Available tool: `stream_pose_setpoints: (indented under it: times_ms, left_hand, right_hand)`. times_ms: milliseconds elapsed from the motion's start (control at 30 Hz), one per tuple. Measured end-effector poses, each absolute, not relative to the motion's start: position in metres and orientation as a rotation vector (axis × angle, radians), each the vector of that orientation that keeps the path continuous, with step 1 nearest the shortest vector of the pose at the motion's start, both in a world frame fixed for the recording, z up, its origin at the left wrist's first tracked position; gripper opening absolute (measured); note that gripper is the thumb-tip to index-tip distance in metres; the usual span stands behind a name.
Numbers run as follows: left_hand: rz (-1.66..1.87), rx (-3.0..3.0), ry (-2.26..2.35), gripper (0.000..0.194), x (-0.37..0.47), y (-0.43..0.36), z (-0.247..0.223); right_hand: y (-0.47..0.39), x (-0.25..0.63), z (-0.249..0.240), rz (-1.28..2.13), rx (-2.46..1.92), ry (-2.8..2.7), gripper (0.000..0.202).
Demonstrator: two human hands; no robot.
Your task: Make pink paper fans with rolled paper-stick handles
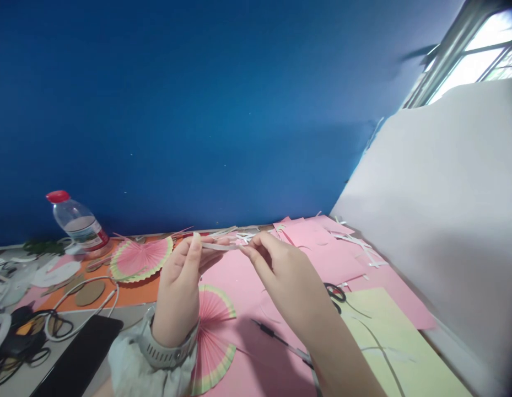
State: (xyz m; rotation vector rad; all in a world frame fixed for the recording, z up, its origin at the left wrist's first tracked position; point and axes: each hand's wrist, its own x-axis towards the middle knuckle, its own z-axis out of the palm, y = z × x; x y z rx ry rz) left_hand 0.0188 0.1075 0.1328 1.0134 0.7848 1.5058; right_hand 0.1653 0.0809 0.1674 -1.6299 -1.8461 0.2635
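A narrow white strip, perhaps paper or tape, stretches level between both hands above the table. My left hand, with a grey watch band on its wrist, is closed and pinches one end of it under the thumb. The other end is between the thumb and fingers of my right hand, also closed. Below the hands lies a pleated paper fan, pink with a yellow-green rim, partly covered by my left wrist. Another such fan lies to the left. Under my right forearm a pen rests on pink paper.
A red-capped bottle tilts at the back left. A black phone, a white cable and cardboard discs lie at left. On the right are scissors, pale yellow paper and pink sheets. A blue wall rises behind.
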Motion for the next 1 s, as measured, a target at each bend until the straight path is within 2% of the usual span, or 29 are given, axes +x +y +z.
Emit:
stream_pose_setpoints:
  times_ms: [267, 467, 667, 867, 1000]
  left_hand:
    - [1.555, 1.005, 0.83, 0.025, 0.014, 0.106, 0.138]
    - [1.569, 0.992, 0.863, 0.026, 0.012, 0.106, 0.139]
    - [1.629, 0.981, 0.814, 0.022, 0.004, 0.113, 0.139]
    - [1.6, 0.887, 0.623, 0.046, 0.005, 0.108, 0.148]
    - [1.583, 1.028, 0.741, 0.034, 0.009, 0.099, 0.147]
  right_hand:
    - [0.083, 0.173, 0.166, 0.248, -1.72, -1.756, 0.021]
    - [0.085, 0.179, 0.166, 0.05, -1.511, -1.869, 0.017]
    - [0.076, 0.177, 0.17, 0.409, -1.543, -2.026, 0.034]
    - [0.073, 0.176, 0.176, 0.594, -1.448, -2.083, 0.03]
    - [0.074, 0.174, 0.176, 0.695, -1.384, -2.108, 0.031]
